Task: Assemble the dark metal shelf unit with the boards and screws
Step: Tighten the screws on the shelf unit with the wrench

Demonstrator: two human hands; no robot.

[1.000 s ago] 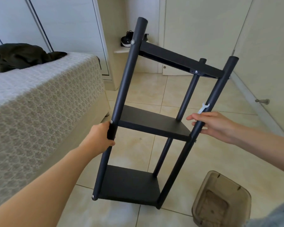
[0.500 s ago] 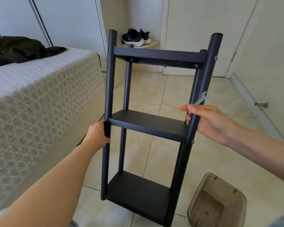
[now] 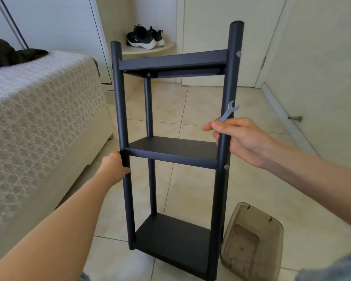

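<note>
The dark metal shelf unit stands upright before me, with three dark boards between round posts and silver screw heads showing on the right post. My left hand grips the front left post at the level of the middle board. My right hand grips the front right post just above that board and also holds a small silver wrench, whose open jaw sticks up past my fingers. A rear post shows between the front ones.
A bed with a patterned cream cover stands close on the left, dark clothing on it. A translucent brown plastic bin sits on the tiled floor at the shelf's right foot. Black shoes rest on a corner ledge behind. A door stop juts out at right.
The shelf unit has been swung from a leftward tilt to upright and turned so its front faces me. Both hands kept their grip on the posts.
</note>
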